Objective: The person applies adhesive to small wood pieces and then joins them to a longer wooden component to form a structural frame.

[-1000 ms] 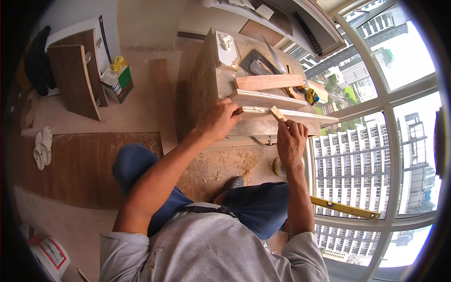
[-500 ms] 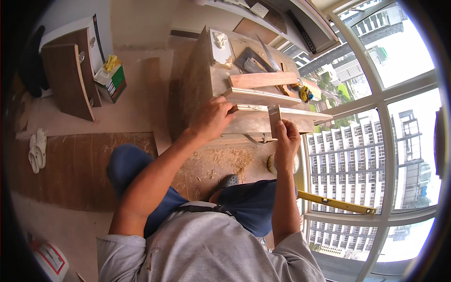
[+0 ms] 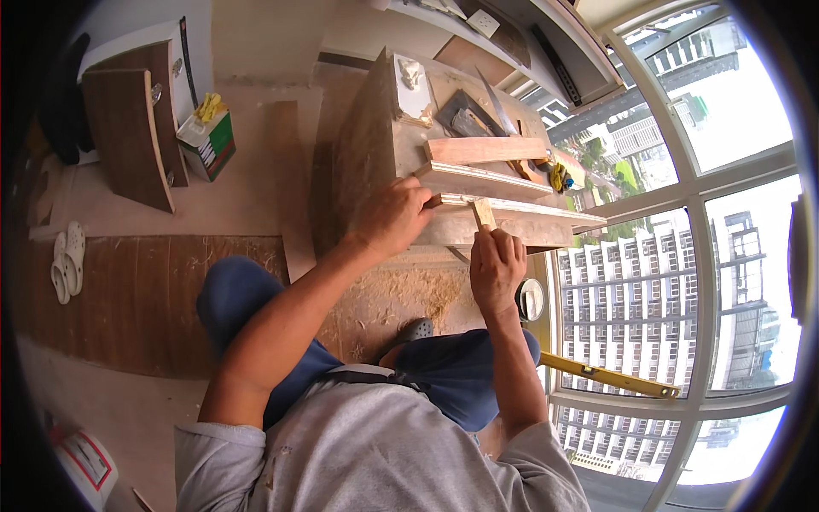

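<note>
My left hand point(image 3: 394, 218) pinches the near-left end of a long narrow wooden board point(image 3: 529, 210), whose upper edge looks pale with whitish patches. My right hand point(image 3: 497, 271) is closed round a small flat rectangular strip point(image 3: 483, 213), tan and wood-like. The strip's far end meets or overlaps the board's upper edge; whether it touches cannot be told. Behind that board lies a second, shorter board point(image 3: 486, 181) with a similar pale edge. Farther back on the wooden work surface point(image 3: 411, 147) rests a reddish wood block point(image 3: 488, 150).
A handsaw point(image 3: 496, 101), a dark flat tool point(image 3: 465, 113) and a white panel with a crumpled lump point(image 3: 411, 81) lie at the back. Wood shavings point(image 3: 418, 286) cover the floor. A round tub point(image 3: 530, 299) and yellow spirit level point(image 3: 610, 376) stand by the windows; a green-and-white tin point(image 3: 207, 145) is left.
My right hand has moved left and turned over, palm down, tilting the strip so its paler face shows. My left hand stays at the board's end.
</note>
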